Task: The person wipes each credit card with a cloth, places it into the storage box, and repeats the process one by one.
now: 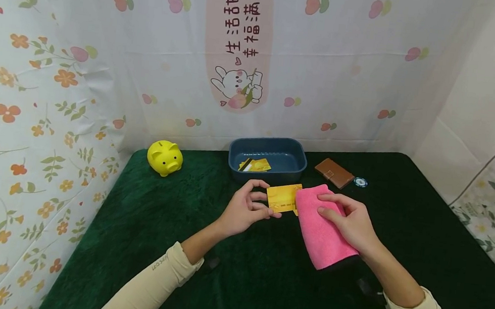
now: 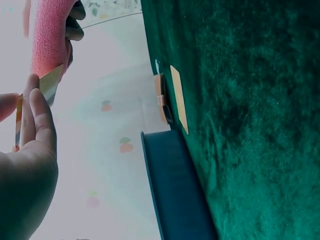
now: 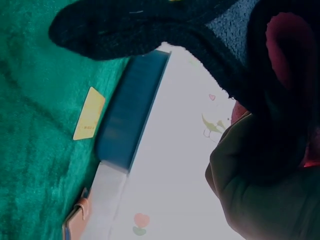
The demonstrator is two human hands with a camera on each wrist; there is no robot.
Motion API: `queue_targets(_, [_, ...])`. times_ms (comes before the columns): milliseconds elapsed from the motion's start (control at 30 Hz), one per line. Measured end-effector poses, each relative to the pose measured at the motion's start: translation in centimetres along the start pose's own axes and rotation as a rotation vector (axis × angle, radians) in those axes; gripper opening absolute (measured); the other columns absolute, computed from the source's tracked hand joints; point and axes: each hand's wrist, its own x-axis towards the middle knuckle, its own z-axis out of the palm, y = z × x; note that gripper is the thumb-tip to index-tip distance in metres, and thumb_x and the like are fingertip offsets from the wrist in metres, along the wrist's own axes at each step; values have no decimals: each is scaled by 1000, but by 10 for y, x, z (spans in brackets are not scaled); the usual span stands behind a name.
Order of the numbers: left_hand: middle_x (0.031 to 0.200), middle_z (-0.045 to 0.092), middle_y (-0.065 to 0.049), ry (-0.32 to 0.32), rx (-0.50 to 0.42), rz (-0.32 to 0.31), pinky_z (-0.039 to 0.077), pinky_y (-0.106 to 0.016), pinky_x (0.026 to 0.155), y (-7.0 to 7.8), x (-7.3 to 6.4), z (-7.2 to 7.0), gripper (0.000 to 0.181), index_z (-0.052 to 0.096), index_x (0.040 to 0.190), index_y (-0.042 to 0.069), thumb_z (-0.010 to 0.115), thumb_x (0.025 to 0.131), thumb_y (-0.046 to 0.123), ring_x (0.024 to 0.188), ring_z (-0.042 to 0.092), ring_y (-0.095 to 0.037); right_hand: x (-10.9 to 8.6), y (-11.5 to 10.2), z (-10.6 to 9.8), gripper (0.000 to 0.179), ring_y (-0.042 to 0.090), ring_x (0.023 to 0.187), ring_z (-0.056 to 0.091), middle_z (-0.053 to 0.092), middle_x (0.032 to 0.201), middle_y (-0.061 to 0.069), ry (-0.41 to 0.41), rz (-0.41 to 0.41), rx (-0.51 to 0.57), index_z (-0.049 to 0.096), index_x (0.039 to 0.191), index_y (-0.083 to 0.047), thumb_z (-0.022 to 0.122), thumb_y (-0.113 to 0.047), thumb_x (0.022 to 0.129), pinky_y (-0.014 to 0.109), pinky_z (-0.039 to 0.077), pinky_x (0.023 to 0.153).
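Observation:
In the head view my left hand [image 1: 248, 208] pinches a gold bank card [image 1: 281, 198] by its left end, in front of the blue bin. My right hand [image 1: 352, 223] grips a folded pink cloth [image 1: 320, 231] with a dark underside. The cloth's upper left edge meets or overlaps the card's right end; whether they touch I cannot tell. Dark folds of this cloth hang across the top of the right wrist view, hiding most of the fingers. Another gold card [image 2: 178, 100] lies on the green table cover beside the bin, mostly hidden behind the held card in the head view.
A blue bin [image 1: 268, 175] at the back of the table holds several gold cards [image 1: 257, 165], one with a black stripe. To its right lie a brown wallet [image 1: 334, 173] and a blue-white poker chip [image 1: 360, 182]. A yellow piggy bank [image 1: 164, 158] stands back left. Patterned curtains [image 1: 162, 66] enclose the table.

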Motion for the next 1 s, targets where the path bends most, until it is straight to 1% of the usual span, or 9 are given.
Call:
queue_targets(133, [124,59,-32,-22,0,3,56,-41,89,0,-1,1,51,34,135,-3,60,92,-11,97,71,-36,2,-1,0,40,24,75,67,57,113,19,4,-17,-7,59,130,-4,65,-25,97,34,59,65])
queue_targets(400, [120,60,-31,-46,22,19,57,-40,88,-1,-1,3,52,34,134,-6,61,90,-12,93,72,-33,4,-3,2,40,23,72,68,56,114,20,11,-27,-15,59,130,-3,65,-25,97,33,59,64])
queue_targets(567, [119,61,-30,-56,31,29,58,-40,87,-3,-1,3,50,36,133,-3,61,91,-12,94,71,-39,8,-4,5,39,25,70,68,57,110,18,5,-38,1,60,130,-4,65,-25,97,33,59,64])
queue_targets(667, [119,60,-31,-65,24,41,57,-41,87,-4,0,3,49,36,134,-3,60,92,-11,95,70,-41,9,-5,8,38,24,71,67,57,109,17,-5,-46,8,60,130,-4,65,-23,97,33,59,64])
queue_targets(800, [119,60,-32,-75,24,55,57,-41,87,-4,0,3,49,36,135,-5,60,93,-11,96,71,-37,11,-6,12,37,24,72,67,57,111,18,-18,-49,10,60,129,-3,65,-22,97,33,59,64])
queue_targets(1000, [119,60,-31,-76,34,63,57,-40,87,-5,1,3,49,37,136,-4,61,93,-10,96,72,-30,12,-8,16,34,24,70,66,58,110,19,-28,-72,19,62,126,-2,65,-20,97,33,59,62])
